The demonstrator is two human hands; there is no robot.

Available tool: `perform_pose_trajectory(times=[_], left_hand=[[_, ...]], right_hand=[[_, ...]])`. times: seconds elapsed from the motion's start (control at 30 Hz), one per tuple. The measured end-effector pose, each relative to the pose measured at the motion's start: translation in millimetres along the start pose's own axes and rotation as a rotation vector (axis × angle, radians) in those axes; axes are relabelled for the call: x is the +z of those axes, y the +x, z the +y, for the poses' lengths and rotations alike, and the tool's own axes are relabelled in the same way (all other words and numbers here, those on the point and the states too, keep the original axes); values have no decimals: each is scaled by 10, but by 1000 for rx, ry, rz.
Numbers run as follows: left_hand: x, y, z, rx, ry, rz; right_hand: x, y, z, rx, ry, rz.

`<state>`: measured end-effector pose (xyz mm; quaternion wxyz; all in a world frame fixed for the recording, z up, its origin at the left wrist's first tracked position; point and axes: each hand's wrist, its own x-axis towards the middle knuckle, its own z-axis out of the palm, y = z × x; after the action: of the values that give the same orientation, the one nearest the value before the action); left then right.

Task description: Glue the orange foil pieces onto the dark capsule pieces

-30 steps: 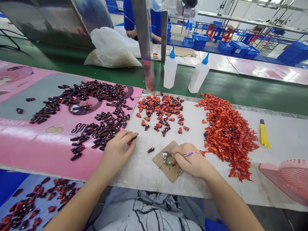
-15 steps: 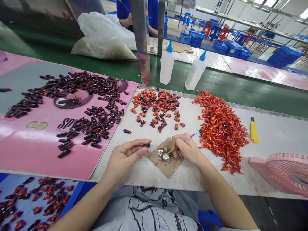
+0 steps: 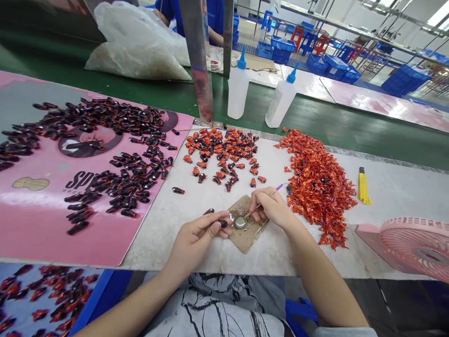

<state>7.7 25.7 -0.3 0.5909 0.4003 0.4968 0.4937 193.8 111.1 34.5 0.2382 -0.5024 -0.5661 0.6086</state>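
Though small, likely cap (image 3: 240, 222) between hands (image 3: 195, 243) (image 3: 272, 208)

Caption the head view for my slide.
Left hand holds a dark capsule; right hand holds a purple-tipped stick over a cardboard scrap.

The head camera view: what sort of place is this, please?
Probably a factory workshop for hand assembly: a long workbench with heaps of small orange-and-black parts, squeeze bottles with blue nozzles, and stacked blue plastic crates beyond.
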Motion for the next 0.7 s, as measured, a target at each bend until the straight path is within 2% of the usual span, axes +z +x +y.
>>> perform_pose_trajectory(times=[0.17, 0.37, 0.53, 0.7], left_hand=[[53, -20, -43, 131, 133, 31], [72, -15, -43, 172, 196, 29], [53, -12, -36, 117, 166, 21], [35, -7, 5, 25, 1, 7]], right_hand=[[5, -10, -3, -18, 15, -36], [21, -31, -10, -45, 24, -82], [22, -22, 16, -19, 45, -103], [41, -13, 1, 5, 110, -91]])
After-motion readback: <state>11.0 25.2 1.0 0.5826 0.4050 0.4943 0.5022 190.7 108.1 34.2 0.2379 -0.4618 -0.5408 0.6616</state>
